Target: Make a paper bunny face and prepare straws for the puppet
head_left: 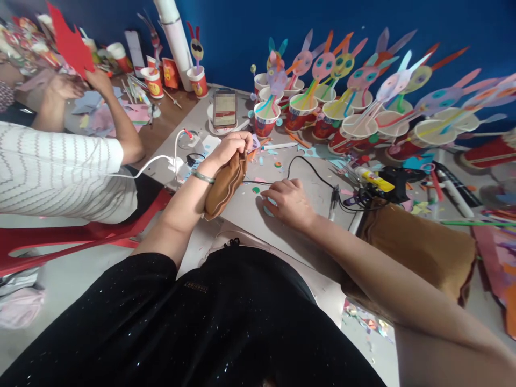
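Observation:
My left hand (233, 149) is closed on the upper end of a folded brown cloth (226, 188) with a wavy edge, which hangs along my wrist over the table's front edge. Low over the tabletop, my right hand (288, 203) has its fingers curled down around a light blue paper piece (270, 208); the fingertips are partly hidden. Just beyond it lie a small green paper dot (256, 190) and a black cable (308, 161). A pen (334, 203) is to the right of this hand.
Red paper cups (265, 119) with paper-faced spoon figures line the blue wall. A phone (224, 109) leans behind my left hand, near a power strip (189, 156). A brown cushion (419, 252) lies at right. At left, a co-worker's hand (99, 80) holds red paper (70, 40).

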Demonstrator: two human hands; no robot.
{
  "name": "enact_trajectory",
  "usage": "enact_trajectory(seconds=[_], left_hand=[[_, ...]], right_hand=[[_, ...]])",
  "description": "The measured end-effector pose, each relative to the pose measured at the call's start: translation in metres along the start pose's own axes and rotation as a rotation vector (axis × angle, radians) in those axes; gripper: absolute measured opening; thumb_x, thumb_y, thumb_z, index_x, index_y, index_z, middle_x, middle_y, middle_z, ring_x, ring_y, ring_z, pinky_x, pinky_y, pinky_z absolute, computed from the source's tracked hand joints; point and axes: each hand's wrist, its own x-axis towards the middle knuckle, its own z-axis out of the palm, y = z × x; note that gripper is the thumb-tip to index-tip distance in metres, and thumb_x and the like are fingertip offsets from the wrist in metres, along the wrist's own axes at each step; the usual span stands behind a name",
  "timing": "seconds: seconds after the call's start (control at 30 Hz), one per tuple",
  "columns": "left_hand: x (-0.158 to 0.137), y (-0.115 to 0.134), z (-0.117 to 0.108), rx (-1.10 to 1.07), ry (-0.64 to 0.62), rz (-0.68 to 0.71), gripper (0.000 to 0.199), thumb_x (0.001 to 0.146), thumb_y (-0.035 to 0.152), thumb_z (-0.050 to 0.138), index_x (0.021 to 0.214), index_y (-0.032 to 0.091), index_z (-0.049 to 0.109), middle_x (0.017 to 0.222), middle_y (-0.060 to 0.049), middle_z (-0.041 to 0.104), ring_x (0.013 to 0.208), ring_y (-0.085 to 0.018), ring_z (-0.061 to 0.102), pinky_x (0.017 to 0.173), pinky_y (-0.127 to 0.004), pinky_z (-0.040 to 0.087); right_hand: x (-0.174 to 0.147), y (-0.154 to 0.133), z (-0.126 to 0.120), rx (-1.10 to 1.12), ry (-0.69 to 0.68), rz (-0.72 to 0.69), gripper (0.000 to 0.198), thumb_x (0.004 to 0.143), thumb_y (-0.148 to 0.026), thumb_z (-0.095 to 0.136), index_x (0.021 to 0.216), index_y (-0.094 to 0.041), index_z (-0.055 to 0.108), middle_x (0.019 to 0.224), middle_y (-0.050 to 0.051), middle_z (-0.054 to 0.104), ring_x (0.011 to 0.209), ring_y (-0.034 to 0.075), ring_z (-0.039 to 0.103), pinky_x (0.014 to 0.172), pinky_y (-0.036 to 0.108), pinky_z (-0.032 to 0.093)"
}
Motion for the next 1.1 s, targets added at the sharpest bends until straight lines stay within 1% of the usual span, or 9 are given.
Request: enact_trajectory(seconds=[0.13, 0.4, 0.6, 0.77, 0.87, 0.93, 1.0, 1.03, 1.1], left_hand=[[0.000, -0.002, -0.005, -0.074, 0.020, 0.025, 0.014, 0.067, 0.019, 0.054, 0.056, 0.022, 0.046, 0.059, 0.000, 0.048, 0.056, -0.012, 0.042, 0.060, -0.029, 0.037], [-0.001, -0.004, -0.012, -0.184, 0.032, 0.055, 0.020, 0.071, 0.024, 0.055, 0.056, 0.022, 0.041, 0.059, 0.000, 0.043, 0.058, -0.012, 0.042, 0.060, -0.030, 0.036], [-0.001, -0.001, -0.006, -0.090, 0.025, -0.021, 0.013, 0.065, 0.018, 0.052, 0.057, 0.022, 0.043, 0.061, 0.000, 0.046, 0.059, -0.013, 0.043, 0.063, -0.031, 0.036], [-0.001, -0.003, -0.001, 0.002, -0.004, -0.005, 0.005, 0.055, 0.017, 0.049, 0.058, 0.021, 0.049, 0.062, -0.001, 0.050, 0.061, -0.014, 0.046, 0.065, -0.032, 0.036], [-0.003, -0.001, 0.001, 0.034, -0.026, 0.011, 0.009, 0.052, 0.018, 0.048, 0.058, 0.022, 0.053, 0.062, -0.001, 0.051, 0.062, -0.015, 0.048, 0.065, -0.033, 0.038], [-0.003, 0.001, 0.003, 0.036, -0.037, 0.006, 0.009, 0.052, 0.018, 0.048, 0.058, 0.022, 0.053, 0.062, -0.002, 0.052, 0.061, -0.016, 0.048, 0.065, -0.033, 0.038], [-0.002, 0.000, 0.005, 0.057, -0.047, -0.001, 0.008, 0.053, 0.018, 0.048, 0.058, 0.022, 0.053, 0.061, -0.002, 0.053, 0.062, -0.016, 0.049, 0.066, -0.034, 0.039], [-0.001, -0.001, 0.006, 0.073, -0.053, -0.004, 0.008, 0.053, 0.018, 0.048, 0.058, 0.022, 0.053, 0.061, -0.001, 0.053, 0.063, -0.017, 0.050, 0.066, -0.034, 0.039], [0.002, -0.004, 0.007, 0.106, -0.070, -0.005, 0.008, 0.054, 0.018, 0.049, 0.058, 0.022, 0.054, 0.060, -0.001, 0.053, 0.064, -0.017, 0.051, 0.066, -0.033, 0.039]], right_hand=[[0.029, -0.008, -0.003, -0.044, -0.112, 0.072, 0.035, 0.101, -0.031, 0.051, 0.113, -0.015, 0.080, 0.109, 0.017, 0.075, 0.105, 0.033, 0.059, 0.090, 0.044, 0.030], [0.050, -0.017, -0.003, -0.027, -0.227, 0.208, 0.026, 0.096, -0.023, 0.059, 0.111, -0.014, 0.079, 0.113, 0.018, 0.075, 0.110, 0.034, 0.063, 0.091, 0.043, 0.033], [0.050, -0.017, -0.005, 0.007, -0.226, 0.216, 0.023, 0.096, -0.021, 0.058, 0.106, -0.018, 0.078, 0.112, 0.015, 0.077, 0.109, 0.032, 0.065, 0.092, 0.041, 0.035], [0.049, -0.018, -0.007, 0.100, -0.202, 0.238, 0.020, 0.092, -0.015, 0.059, 0.102, -0.017, 0.076, 0.105, 0.012, 0.079, 0.105, 0.029, 0.069, 0.094, 0.041, 0.039], [0.048, -0.003, -0.005, 0.262, -0.101, 0.259, 0.015, 0.088, -0.013, 0.062, 0.088, -0.020, 0.075, 0.086, 0.005, 0.078, 0.086, 0.022, 0.070, 0.090, 0.037, 0.043], [0.050, 0.016, -0.003, 0.409, 0.018, 0.307, 0.010, 0.085, -0.015, 0.066, 0.082, -0.021, 0.074, 0.078, 0.002, 0.075, 0.072, 0.017, 0.066, 0.079, 0.033, 0.045], [0.055, 0.039, -0.003, 0.532, 0.126, 0.397, 0.003, 0.079, -0.017, 0.073, 0.079, -0.020, 0.073, 0.071, 0.000, 0.072, 0.064, 0.015, 0.061, 0.069, 0.029, 0.045], [0.058, 0.050, -0.003, 0.569, 0.159, 0.452, 0.006, 0.076, -0.017, 0.076, 0.080, -0.020, 0.073, 0.069, -0.001, 0.070, 0.061, 0.014, 0.059, 0.066, 0.028, 0.044], [0.066, 0.068, -0.003, 0.566, 0.124, 0.546, 0.013, 0.075, -0.017, 0.078, 0.087, -0.018, 0.076, 0.067, -0.002, 0.069, 0.058, 0.013, 0.057, 0.061, 0.027, 0.044]])
